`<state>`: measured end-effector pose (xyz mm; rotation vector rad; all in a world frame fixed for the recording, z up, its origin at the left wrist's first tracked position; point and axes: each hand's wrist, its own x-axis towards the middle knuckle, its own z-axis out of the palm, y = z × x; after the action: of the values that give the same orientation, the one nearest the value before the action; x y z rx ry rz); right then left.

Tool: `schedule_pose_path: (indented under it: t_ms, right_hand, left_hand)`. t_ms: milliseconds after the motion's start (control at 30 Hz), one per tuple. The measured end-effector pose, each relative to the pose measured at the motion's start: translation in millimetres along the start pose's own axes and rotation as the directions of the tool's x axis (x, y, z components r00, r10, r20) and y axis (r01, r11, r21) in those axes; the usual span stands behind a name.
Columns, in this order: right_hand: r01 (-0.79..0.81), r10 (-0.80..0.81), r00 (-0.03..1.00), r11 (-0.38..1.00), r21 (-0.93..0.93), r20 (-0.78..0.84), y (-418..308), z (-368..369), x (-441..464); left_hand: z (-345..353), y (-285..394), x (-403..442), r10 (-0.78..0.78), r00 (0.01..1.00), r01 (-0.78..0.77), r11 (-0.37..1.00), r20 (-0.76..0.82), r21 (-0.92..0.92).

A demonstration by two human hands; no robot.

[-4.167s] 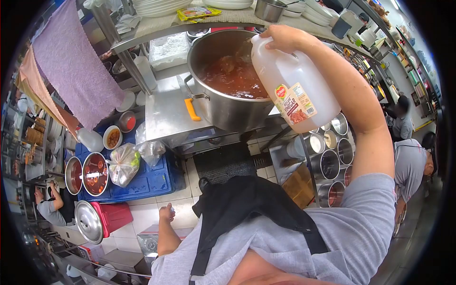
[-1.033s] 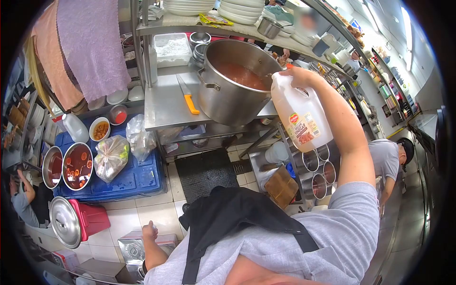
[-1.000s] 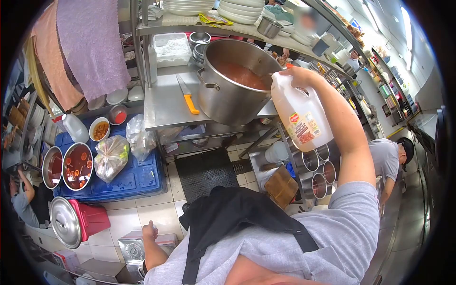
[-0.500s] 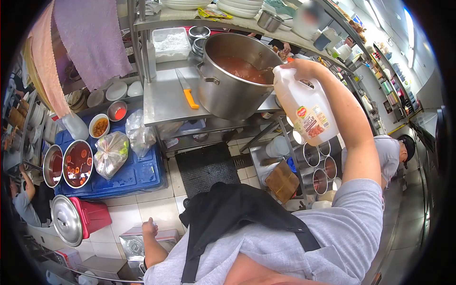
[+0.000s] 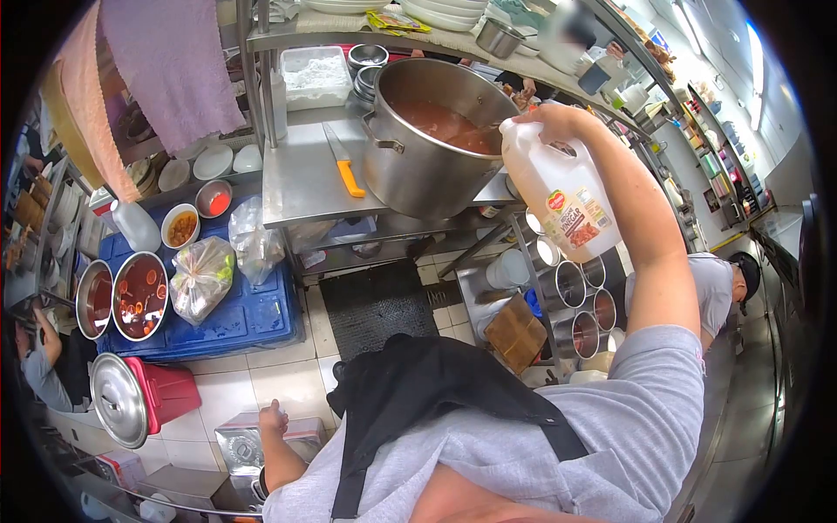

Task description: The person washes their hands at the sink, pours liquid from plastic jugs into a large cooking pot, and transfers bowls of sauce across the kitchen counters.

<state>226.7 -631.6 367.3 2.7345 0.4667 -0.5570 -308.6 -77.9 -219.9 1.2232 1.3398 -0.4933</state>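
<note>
The jug (image 5: pixel 558 187) is right of the middle, in the upper half of the frame, and the right hand (image 5: pixel 556 126) has its grip wrapped round the handle near the top. The jug leans, with its mouth by the right rim of the pot (image 5: pixel 418 179); I can't tell if the two touch. It looks like thin, see-through plastic, so it should be light by itself, a bit bendy and hard to break. How much is inside is hard to see; a lot would pull down on the wrist. Wet sides could be slippery, so the handle seems the best place to hold, and a palm under the bottom would help with the weight. The left hand (image 5: pixel 273 420) is low, left of the middle, near a tin (image 5: pixel 240 449); its grip looks curled, but I can't tell if it holds anything. The pot's rim looks hard, and the pot seems close to the front edge of the surface (image 5: pixel 292 174), with a knife (image 5: pixel 342 161) lying left of it. The shelf (image 5: pixel 305 35) runs along the top of the frame, so going up looks tight. Small pots (image 5: pixel 571 283) show below the jug. The most room looks to be toward the apron (image 5: pixel 436 379), over the mat (image 5: pixel 375 301).
</note>
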Motion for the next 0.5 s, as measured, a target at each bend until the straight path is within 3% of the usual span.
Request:
schedule_pose_path:
  t_ms: [100,167,267,500]
  right_hand:
    - [-0.06,0.056,0.996,0.997,0.056,0.069,-7.4,-6.0,1.5]
    - [0.101,-0.102,0.994,0.994,-0.033,-0.039,16.1,7.1,19.4]
    - [-0.021,0.02,0.999,1.0,0.023,0.043,5.9,-2.0,11.2]
    - [0.032,-0.032,0.999,0.999,-0.009,0.013,12.4,0.6,17.6]
  left_hand:
    - [0.0,-1.6,2.7,-0.01,1.0,0.01,1.0,0.002,-0.011]
    - [0.4,-2.5,2.4,-0.014,1.0,0.014,1.0,-0.002,-0.02]
    - [2.5,-1.3,-4.5,-0.003,1.0,0.003,0.999,-0.011,-0.033]
    - [5.4,-0.7,-1.2,0.004,1.0,-0.004,0.999,0.005,-0.039]
